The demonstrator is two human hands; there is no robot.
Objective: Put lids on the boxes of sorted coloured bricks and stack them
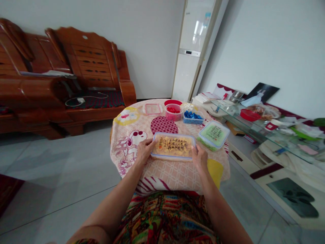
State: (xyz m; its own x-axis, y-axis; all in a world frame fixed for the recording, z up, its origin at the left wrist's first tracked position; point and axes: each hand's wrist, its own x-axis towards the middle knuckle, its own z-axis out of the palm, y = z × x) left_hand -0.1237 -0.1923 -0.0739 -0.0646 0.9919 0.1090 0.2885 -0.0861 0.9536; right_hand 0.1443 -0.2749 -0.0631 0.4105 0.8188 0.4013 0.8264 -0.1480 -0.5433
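Inspection at this moment: my left hand (144,149) clasps the left end of the yellow-filled box (173,146) and my right hand (200,159) clasps its right end, fingers curled over the rim on both sides, so both grips are closed on that one container. The box sits flat on the cloth-covered table (132,135), at the near edge directly in front of me. Its clear lid, printed with dark characters, appears to be on; whether it is fully latched I cannot tell. I judge the yellow pieces inside to be sorted and boxed, with the closing or shifting of this box the step in hand. To its right, close beside it but apart, the green-filled box (214,135) lies tilted, lid on, also printed, and appears finished. Further back, the round red tub (173,112) holds red pieces and stands open, with what I take to be its red lid (173,102) just behind. Beside it, the blue-filled box (193,117) is open too, packed with blue pieces. The pink-rimmed box (152,109) to the left looks empty or nearly so; contents not discernible. White items behind the blue box are too small to identify. Judgement: two containers lidded, two still uncovered.
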